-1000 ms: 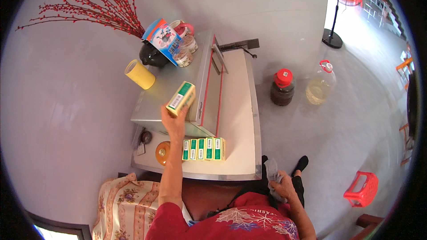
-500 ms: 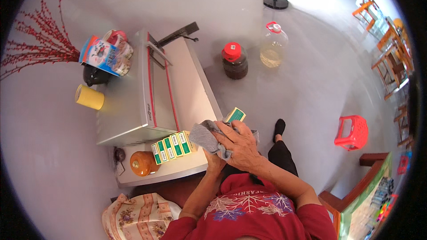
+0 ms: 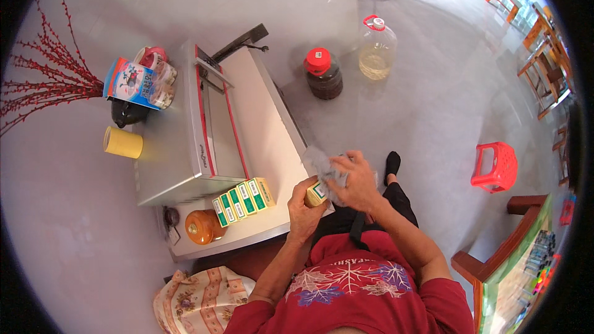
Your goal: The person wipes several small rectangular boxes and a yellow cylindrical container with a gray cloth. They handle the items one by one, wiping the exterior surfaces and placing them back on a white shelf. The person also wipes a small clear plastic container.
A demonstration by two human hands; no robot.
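Observation:
My left hand (image 3: 302,215) grips a small yellow-and-green box (image 3: 315,194), held near the front corner of the white counter. In my right hand (image 3: 357,184) is a grey cloth (image 3: 328,170), partly blurred, bunched beside the box. The right fingers are curled over the cloth and hide part of it. To the left, a row of several similar yellow-and-green boxes (image 3: 242,200) stands on the counter (image 3: 272,142). An orange-brown round jar (image 3: 204,227) sits at the left end of that row.
A silver cabinet (image 3: 170,142) occupies the counter's back, with a yellow cylinder (image 3: 123,142) and a blue-and-white packet (image 3: 131,81) on top. Red-lidded jar (image 3: 324,77) and clear jug (image 3: 377,55) stand on the floor. A red stool (image 3: 495,167) is at right.
The cloth has moved off the box to the right and my hands have come apart slightly. The box now shows in my left hand, lower than before.

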